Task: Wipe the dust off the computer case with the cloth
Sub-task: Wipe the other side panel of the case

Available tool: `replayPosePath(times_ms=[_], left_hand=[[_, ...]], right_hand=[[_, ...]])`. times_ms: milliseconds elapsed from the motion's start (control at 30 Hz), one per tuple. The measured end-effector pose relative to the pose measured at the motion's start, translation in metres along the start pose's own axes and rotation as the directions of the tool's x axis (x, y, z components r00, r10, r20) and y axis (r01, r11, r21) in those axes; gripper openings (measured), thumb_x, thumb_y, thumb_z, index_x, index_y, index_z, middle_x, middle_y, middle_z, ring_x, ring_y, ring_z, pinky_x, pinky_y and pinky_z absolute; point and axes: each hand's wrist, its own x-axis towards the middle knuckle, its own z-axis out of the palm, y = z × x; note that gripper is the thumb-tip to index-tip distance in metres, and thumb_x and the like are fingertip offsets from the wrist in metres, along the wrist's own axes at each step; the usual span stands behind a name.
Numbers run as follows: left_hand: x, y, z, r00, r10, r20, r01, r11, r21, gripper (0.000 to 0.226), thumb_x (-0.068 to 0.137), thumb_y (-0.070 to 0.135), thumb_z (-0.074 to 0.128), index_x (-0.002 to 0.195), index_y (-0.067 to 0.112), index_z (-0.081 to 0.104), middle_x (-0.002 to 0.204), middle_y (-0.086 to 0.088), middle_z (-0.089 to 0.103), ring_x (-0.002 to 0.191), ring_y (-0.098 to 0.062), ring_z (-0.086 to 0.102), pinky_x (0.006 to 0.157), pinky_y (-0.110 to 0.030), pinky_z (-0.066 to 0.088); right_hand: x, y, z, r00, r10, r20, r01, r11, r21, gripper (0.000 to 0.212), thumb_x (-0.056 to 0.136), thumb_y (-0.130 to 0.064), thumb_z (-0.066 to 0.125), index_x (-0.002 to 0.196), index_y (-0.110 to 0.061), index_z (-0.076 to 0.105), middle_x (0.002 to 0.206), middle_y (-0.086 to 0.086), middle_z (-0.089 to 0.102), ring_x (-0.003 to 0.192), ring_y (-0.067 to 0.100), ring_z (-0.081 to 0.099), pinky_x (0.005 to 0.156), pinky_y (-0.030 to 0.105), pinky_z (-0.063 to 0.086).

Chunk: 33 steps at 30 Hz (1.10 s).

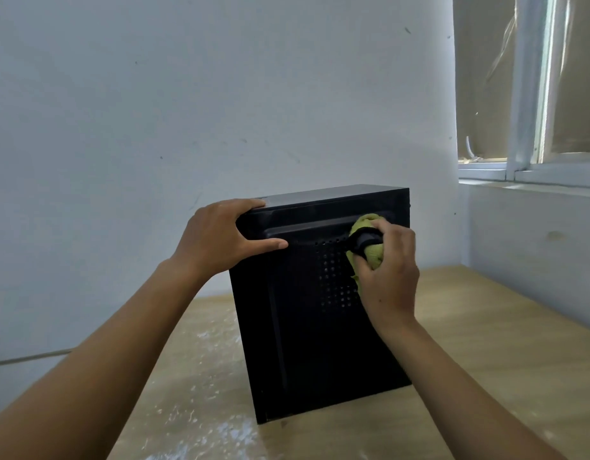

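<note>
At the bottom of the frame a pale wooden surface [486, 343] is seen, marked with whitish dusty patches [204, 423] at lower centre. A black computer case [306, 343] is stood upright on it, at the centre of the frame, its side panel turned toward the camera.

The left hand [217, 240] is laid on the case's upper left corner, with straight fingers spread over the top edge and the thumb stretched along the side panel. A bunched yellow-green cloth [374, 252] is gripped in the right hand [389, 277] and pressed against the upper right of the panel, beside a field of round vent holes [336, 287]. A dark band is seen across the cloth; whether it belongs to the cloth cannot be told.

Behind the case a white wall [187, 94] is seen, and a white-framed window [525, 94] at upper right. A thin cable [28, 358] is run along the wall at lower left.
</note>
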Motion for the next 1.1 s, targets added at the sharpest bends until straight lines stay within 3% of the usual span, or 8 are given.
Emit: replayPosePath(times_ms=[133, 267, 367, 600, 667, 800, 967, 1100], left_hand=[[0.001, -0.001, 0.002, 1.000, -0.001, -0.002, 0.001, 1.000, -0.001, 0.092, 0.054, 0.085, 0.066, 0.124, 0.025, 0.066, 0.120, 0.008, 0.069, 0.110, -0.015, 0.063, 0.090, -0.026, 0.044], [0.001, -0.001, -0.002, 0.999, 0.026, 0.029, -0.025, 0.999, -0.022, 0.094, 0.056, 0.085, 0.053, 0.127, 0.024, 0.065, 0.123, 0.006, 0.068, 0.111, -0.015, 0.063, 0.091, -0.025, 0.044], [0.000, -0.001, -0.004, 0.999, 0.028, 0.041, -0.027, 0.999, -0.038, 0.092, 0.056, 0.081, 0.055, 0.128, 0.024, 0.063, 0.125, 0.006, 0.067, 0.113, -0.015, 0.062, 0.096, -0.030, 0.047], [-0.004, -0.001, 0.001, 1.000, -0.007, 0.020, 0.008, 0.997, -0.078, 0.081, 0.062, 0.072, 0.068, 0.126, 0.024, 0.060, 0.123, 0.009, 0.062, 0.114, -0.013, 0.055, 0.098, -0.032, 0.047], [-0.014, 0.000, 0.010, 0.996, -0.052, -0.076, 0.039, 0.986, -0.165, 0.081, 0.064, 0.063, 0.076, 0.130, 0.023, 0.052, 0.128, 0.007, 0.055, 0.118, -0.011, 0.051, 0.102, -0.034, 0.046], [-0.041, 0.009, 0.034, 0.952, -0.281, -0.123, 0.203, 0.878, -0.433, 0.122, 0.064, 0.050, 0.085, 0.155, 0.024, 0.008, 0.160, 0.006, 0.019, 0.142, -0.001, 0.020, 0.114, -0.024, 0.022], [-0.060, 0.014, 0.064, 0.911, -0.400, -0.101, 0.268, 0.761, -0.591, 0.129, 0.060, 0.046, 0.089, 0.155, 0.029, 0.004, 0.154, 0.008, 0.033, 0.139, -0.009, 0.036, 0.115, -0.034, 0.034], [-0.063, 0.014, 0.072, 0.911, -0.400, -0.100, 0.252, 0.732, -0.633, 0.117, 0.063, 0.024, 0.091, 0.152, 0.029, 0.016, 0.131, 0.026, 0.046, 0.118, 0.005, 0.048, 0.092, -0.005, 0.038]], right_hand=[[-0.023, -0.032, 0.027, 0.976, -0.166, 0.145, 0.163, 0.986, 0.033, 0.057, 0.065, -0.010, 0.084, 0.116, -0.011, 0.057, 0.113, 0.008, 0.051, 0.089, 0.023, 0.060, 0.075, 0.033, 0.056], [-0.034, -0.052, 0.040, 0.948, -0.238, 0.209, 0.223, 0.970, 0.093, 0.057, 0.067, -0.015, 0.084, 0.119, -0.011, 0.059, 0.112, 0.006, 0.051, 0.087, 0.020, 0.061, 0.069, 0.029, 0.057], [-0.024, -0.046, 0.028, 0.932, -0.252, 0.262, 0.244, 0.968, 0.061, 0.058, 0.066, -0.018, 0.085, 0.118, -0.012, 0.059, 0.112, 0.005, 0.051, 0.085, 0.023, 0.061, 0.068, 0.036, 0.058], [0.030, -0.004, -0.027, 0.993, 0.079, 0.089, -0.077, 0.997, -0.024, 0.045, 0.077, -0.014, 0.074, 0.119, -0.018, 0.057, 0.115, 0.005, 0.050, 0.086, 0.009, 0.044, 0.075, 0.018, 0.031], [0.036, 0.005, -0.038, 0.991, 0.085, 0.106, -0.079, 0.995, -0.062, 0.042, 0.081, -0.012, 0.071, 0.120, -0.017, 0.056, 0.116, 0.006, 0.051, 0.087, 0.009, 0.043, 0.076, 0.018, 0.031], [0.031, 0.003, -0.034, 0.989, 0.069, 0.132, -0.063, 0.997, -0.044, 0.043, 0.080, -0.011, 0.071, 0.120, -0.017, 0.057, 0.114, 0.004, 0.051, 0.088, 0.010, 0.045, 0.077, 0.019, 0.033], [0.008, -0.025, -0.003, 0.981, -0.052, 0.185, 0.047, 0.998, 0.033, 0.052, 0.070, -0.013, 0.081, 0.118, -0.016, 0.060, 0.111, 0.002, 0.051, 0.086, 0.011, 0.051, 0.076, 0.018, 0.037], [-0.016, -0.051, 0.026, 0.920, -0.261, 0.293, 0.262, 0.964, 0.034, 0.055, 0.063, -0.014, 0.085, 0.113, -0.016, 0.062, 0.107, 0.003, 0.053, 0.082, 0.020, 0.061, 0.066, 0.029, 0.056]])
